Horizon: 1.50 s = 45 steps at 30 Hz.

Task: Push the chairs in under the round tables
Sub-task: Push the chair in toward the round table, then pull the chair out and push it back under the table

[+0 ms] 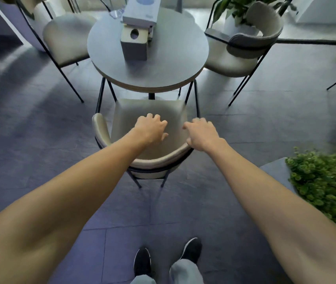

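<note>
progress: near chair (148, 121) front edge just at the round desk (175, 64) rim, seat mostly sticking out; left chair (67, 37) and right chair (242, 48) look not fully tucked either | grip: left hand (150, 129) and right hand (201, 133) loosely curled over the seat near the curved backrest (159, 160), holding nothing; contact, can't tell

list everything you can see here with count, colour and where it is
round table: 1, grey, top centre
chairs: 3, beige with black frames; near chair in front of the table, left chair, right chair
boxes: stacked, pale grey, on the table; count unclear
potted plant: 1, green, top right
leafy plant: 1, green, right edge
floor: dark grey tiles
shoes: 2, black, bottom centre
hands: 2, bare; left hand and right hand over the near chair's backrest
</note>
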### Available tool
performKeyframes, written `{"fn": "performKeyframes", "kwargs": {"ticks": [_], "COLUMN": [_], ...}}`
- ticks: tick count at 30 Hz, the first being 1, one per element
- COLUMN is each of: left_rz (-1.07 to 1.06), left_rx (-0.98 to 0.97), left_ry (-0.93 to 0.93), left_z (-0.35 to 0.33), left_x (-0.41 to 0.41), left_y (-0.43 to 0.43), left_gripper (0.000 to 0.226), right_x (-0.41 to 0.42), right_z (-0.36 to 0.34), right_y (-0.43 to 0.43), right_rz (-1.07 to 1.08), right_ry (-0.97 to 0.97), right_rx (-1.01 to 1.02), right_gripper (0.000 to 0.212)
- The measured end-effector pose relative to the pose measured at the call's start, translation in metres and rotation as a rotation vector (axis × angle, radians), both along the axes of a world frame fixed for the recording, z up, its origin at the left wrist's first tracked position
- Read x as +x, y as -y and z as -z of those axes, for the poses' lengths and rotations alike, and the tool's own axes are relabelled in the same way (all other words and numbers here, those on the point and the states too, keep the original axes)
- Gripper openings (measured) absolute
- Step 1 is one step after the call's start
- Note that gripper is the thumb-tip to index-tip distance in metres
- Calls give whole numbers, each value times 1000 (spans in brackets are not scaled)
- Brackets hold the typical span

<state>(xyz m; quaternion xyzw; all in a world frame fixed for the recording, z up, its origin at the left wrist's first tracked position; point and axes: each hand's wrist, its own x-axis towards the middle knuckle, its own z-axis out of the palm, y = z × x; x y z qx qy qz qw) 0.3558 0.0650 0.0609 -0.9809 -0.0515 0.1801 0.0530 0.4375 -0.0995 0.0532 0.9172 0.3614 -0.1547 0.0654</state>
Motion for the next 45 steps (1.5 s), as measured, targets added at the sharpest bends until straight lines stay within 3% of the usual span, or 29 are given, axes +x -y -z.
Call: {"fn": "performKeyframes", "kwargs": {"ticks": [10,16,21,33,41,45], "left_rz": [-51,-73,-78,-47,-26,-132], "left_rx": [-41,-62,-68,-151,-154,-146], "left_ry": [203,256,249,235,164,119], "left_z": [-105,-126,-120,-86,-43,-29], "left_x": [187,299,390,653,774,816], "left_y": [59,79,68,16,50,77], "left_gripper": [44,40,47,37,34,34], "right_x": [185,302,401,643,776,840], "right_z": [-115,-147,-139,-110,-72,-53], "right_y": [69,91,76,-1,23,46], "right_rz": [39,61,48,9,-70,-152], "right_ry": [149,183,180,131,58,27], "right_rx": [-18,-27,-52,-70,-125,-134], "right_gripper": [53,53,60,56,66,68]}}
